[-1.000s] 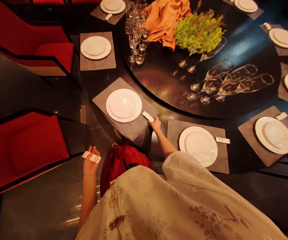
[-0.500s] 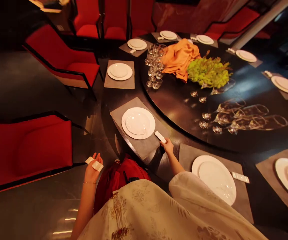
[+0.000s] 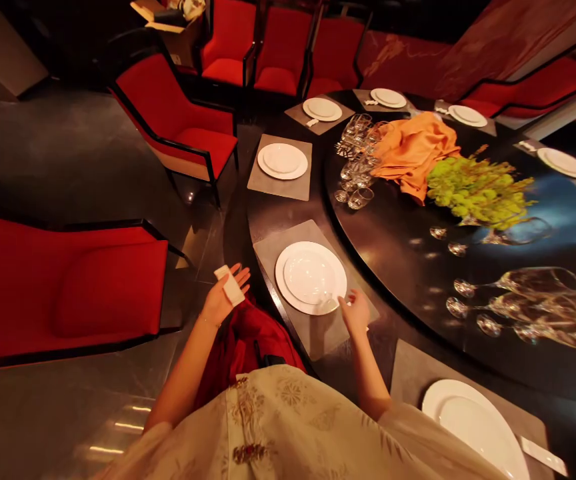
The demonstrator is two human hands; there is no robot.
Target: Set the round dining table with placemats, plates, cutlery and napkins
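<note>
Our left hand hangs left of the near plate, out past the table edge, palm up and fingers spread. White rests lie loose on it, and we judge that a tilt of the wrist could drop them to the floor. Our right hand sits at the plate's right rim, fingers curled down toward the mat. Whether it pinches a rest we cannot tell. A careless brush there could knock the plate askew, and our wide sleeve might drag over the second plate, right of the first.

Our count:
- **Plate settings:** seven, each on a grey mat.
- **Red chairs**: at least six, left of and beyond the plate.
- **Orange cloth**: one.
- **Green spray**: one, beyond the plate and to its right.
- **Rests on the palm:** one or two; we cannot tell.
- **Standing glasses**: too bunched to count.
</note>
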